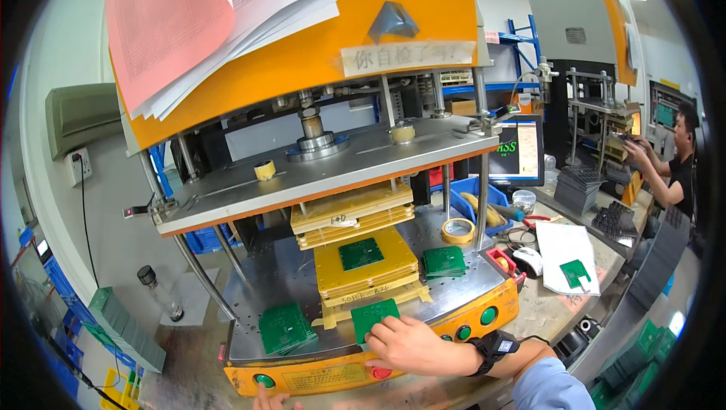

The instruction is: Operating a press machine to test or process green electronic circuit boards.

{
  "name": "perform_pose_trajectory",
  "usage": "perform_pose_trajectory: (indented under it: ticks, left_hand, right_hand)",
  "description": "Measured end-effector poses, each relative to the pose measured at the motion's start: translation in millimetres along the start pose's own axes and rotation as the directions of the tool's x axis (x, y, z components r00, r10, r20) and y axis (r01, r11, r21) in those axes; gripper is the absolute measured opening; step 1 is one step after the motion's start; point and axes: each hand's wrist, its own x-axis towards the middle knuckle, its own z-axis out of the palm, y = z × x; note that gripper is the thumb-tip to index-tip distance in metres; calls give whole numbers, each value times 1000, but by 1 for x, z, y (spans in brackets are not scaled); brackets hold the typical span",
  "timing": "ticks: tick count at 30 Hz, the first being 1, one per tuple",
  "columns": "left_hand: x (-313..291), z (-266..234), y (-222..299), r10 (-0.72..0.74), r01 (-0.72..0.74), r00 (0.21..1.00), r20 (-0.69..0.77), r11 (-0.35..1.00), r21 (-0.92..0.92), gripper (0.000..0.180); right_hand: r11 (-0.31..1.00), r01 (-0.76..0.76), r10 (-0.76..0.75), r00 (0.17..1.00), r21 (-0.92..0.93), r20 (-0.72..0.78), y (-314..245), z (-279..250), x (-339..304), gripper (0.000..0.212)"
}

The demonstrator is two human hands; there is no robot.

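One orange-fronted press dominates the counter from where I stand. Its steel bed is open toward the near side, which presumably gives both hands access. Overhead, the upper plate is carried on metal posts.

Beneath that plate is the upper yellow fixture. Directly below, across a gap, the lower yellow fixture sits on the bed. Yellow tape borders its near base, probably to hold it in alignment with the half above.

Two piles of green boards flank the lower fixture: the left stack nearer, the right stack farther. Separate sides likely prevent mixing.

The right hand enters from the near right, fingers closed on the near-right portion of the held board. The left hand shows only its fingers at the near edge; no object is visible in them, and its opening cannot be told.

The held board lies just in front of the lower fixture; an edge grip seems chosen to spare its face. The fixture board rests flat near the fixture's middle, presumably located there by it.

Smallest, a green button sits at the left fingertips; contact cannot be confirmed.
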Motion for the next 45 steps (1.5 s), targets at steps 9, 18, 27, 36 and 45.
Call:
perform_pose_trajectory:
  ticks: [9, 18, 27, 36, 45]
  left_hand:
    - [-5, 6, 2, -43, 49, 994, -101, 997, 55, 40]
    - [-3, 6, 5, -50, 55, 995, -84, 997, 55, 32]
    - [1, 4, 6, -27, 31, 998, -60, 998, 58, 31]
    - [-1, 1, 8, -62, 63, 998, -15, 998, 23, 32]
    - [-2, 6, 2, -19, 22, 994, -111, 999, 27, 34]
  right_hand:
    - [999, 26, -22, 993, -34, 115, -6, -8, -5, 46]
    - [1000, 21, -19, 992, -21, 123, -6, -6, -5, 45]
    - [995, 44, -33, 992, -87, 121, -7, -10, -3, 49]
    - [999, 10, -6, 995, -37, 101, -10, -9, -6, 53]
    - [999, 28, -22, 991, -45, 134, -8, -10, -3, 53]
